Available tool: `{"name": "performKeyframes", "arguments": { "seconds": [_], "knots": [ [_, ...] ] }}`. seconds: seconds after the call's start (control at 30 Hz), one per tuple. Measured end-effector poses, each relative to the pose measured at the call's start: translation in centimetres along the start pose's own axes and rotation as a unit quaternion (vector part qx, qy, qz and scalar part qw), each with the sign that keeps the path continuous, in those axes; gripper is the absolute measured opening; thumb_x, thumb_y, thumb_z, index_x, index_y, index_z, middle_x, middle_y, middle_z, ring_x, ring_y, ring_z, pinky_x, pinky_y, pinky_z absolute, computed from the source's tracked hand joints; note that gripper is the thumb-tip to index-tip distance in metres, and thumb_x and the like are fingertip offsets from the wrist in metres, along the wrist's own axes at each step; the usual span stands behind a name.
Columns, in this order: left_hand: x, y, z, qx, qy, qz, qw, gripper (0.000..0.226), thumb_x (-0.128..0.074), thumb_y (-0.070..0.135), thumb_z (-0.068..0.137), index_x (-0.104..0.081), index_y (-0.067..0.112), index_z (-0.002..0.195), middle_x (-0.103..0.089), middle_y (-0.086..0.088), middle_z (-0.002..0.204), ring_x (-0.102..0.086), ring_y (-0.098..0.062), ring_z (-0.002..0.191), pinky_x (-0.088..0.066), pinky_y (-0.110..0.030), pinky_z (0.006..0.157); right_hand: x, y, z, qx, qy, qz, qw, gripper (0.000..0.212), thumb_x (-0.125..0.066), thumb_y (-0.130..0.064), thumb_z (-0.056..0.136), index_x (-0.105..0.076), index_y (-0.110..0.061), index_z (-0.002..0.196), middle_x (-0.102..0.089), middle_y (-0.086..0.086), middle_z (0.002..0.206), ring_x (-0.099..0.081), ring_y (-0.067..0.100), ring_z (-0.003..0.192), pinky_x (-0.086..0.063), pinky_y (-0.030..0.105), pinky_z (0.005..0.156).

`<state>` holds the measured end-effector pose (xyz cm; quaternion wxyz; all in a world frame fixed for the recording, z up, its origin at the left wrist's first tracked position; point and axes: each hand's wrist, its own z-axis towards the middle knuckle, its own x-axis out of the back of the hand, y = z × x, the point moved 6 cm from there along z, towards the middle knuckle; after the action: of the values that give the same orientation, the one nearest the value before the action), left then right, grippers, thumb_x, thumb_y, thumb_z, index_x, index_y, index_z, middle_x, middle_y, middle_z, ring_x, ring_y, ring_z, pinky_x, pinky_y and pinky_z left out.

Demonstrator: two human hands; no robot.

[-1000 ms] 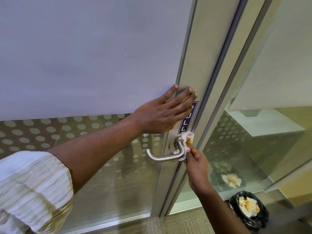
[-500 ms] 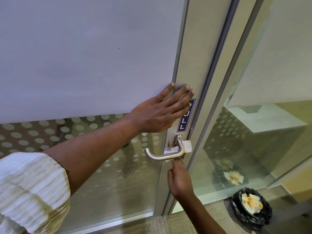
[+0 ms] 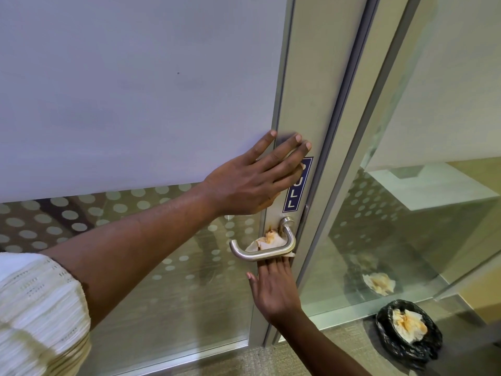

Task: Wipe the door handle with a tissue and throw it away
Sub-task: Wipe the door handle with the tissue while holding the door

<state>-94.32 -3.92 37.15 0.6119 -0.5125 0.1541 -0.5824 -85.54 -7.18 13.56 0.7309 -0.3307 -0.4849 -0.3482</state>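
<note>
A brushed metal lever door handle sits on the pale door frame, under a blue PULL sticker. My right hand reaches up from below, its fingers behind the lever, pressing a white tissue with orange-brown stains against the frame behind the handle. An orange smear shows on the frame just left of the handle's base. My left hand lies flat with fingers spread on the door frame above the handle and holds nothing.
A small bin lined with a black bag stands on the carpet at the lower right, with stained tissue inside. The glass panel right of the door shows its reflection. The door's glass has frosted dots.
My right hand has slid the tissue from the handle's right-hand base leftward, behind the lever. The stained side of the tissue now shows. My left hand has stayed flat on the frame.
</note>
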Motion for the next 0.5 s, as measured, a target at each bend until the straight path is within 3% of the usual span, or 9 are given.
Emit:
{"name": "performKeyframes", "arguments": {
  "seconds": [0.1, 0.17, 0.23, 0.4, 0.5],
  "knots": [
    [-0.1, 0.0, 0.0, -0.001, -0.007, 0.000, 1.000, 0.059, -0.038, 0.036, 0.107, -0.034, 0.006, 0.159, -0.018, -0.024, 0.169, -0.017, -0.042, 0.156, -0.007, -0.060, 0.125, -0.1, -0.3, 0.8, -0.004, 0.000, -0.030, 1.000, 0.067, -0.034, -0.055, 0.103, -0.054, -0.003, 0.138, -0.061, 0.019, 0.136, -0.053, 0.034, 0.131, -0.033, 0.048, 0.116],
    [-0.1, 0.0, 0.0, 0.001, -0.008, 0.001, 1.000, 0.059, -0.038, 0.036, 0.108, -0.034, 0.006, 0.159, -0.018, -0.024, 0.169, -0.018, -0.042, 0.156, -0.007, -0.059, 0.125, 0.0, -0.5, 1.0, -0.008, -0.008, -0.042, 0.999, 0.071, -0.032, -0.059, 0.102, -0.060, -0.002, 0.133, -0.067, 0.018, 0.128, -0.059, 0.032, 0.125, -0.042, 0.045, 0.111],
    [0.0, -0.1, 0.0, 0.004, -0.002, 0.000, 1.000, 0.057, -0.038, 0.035, 0.108, -0.036, 0.006, 0.158, -0.021, -0.024, 0.169, -0.020, -0.041, 0.156, -0.009, -0.059, 0.124, -0.3, -0.7, 1.1, -0.014, -0.003, -0.033, 0.999, 0.073, -0.030, -0.060, 0.102, -0.059, -0.001, 0.134, -0.066, 0.019, 0.130, -0.059, 0.033, 0.125, -0.045, 0.045, 0.108],
    [0.1, 0.0, 0.0, 0.005, 0.010, 0.003, 1.000, 0.054, -0.037, 0.033, 0.110, -0.039, 0.005, 0.156, -0.025, -0.024, 0.167, -0.024, -0.041, 0.155, -0.013, -0.059, 0.124, 0.3, -1.2, 2.7, -0.003, 0.090, 0.005, 0.996, 0.068, -0.041, -0.054, 0.100, -0.045, -0.004, 0.146, -0.054, 0.018, 0.144, -0.047, 0.038, 0.136, -0.039, 0.049, 0.109],
    [0.1, 0.0, 0.0, 0.008, 0.014, 0.007, 1.000, 0.054, -0.037, 0.033, 0.110, -0.040, 0.005, 0.156, -0.026, -0.023, 0.167, -0.025, -0.041, 0.154, -0.014, -0.059, 0.123, 0.6, -1.4, 4.3, 0.011, 0.123, 0.012, 0.992, 0.066, -0.034, -0.051, 0.103, -0.037, -0.008, 0.153, -0.034, 0.025, 0.157, -0.022, 0.044, 0.148, -0.023, 0.057, 0.118]
  ]
}}
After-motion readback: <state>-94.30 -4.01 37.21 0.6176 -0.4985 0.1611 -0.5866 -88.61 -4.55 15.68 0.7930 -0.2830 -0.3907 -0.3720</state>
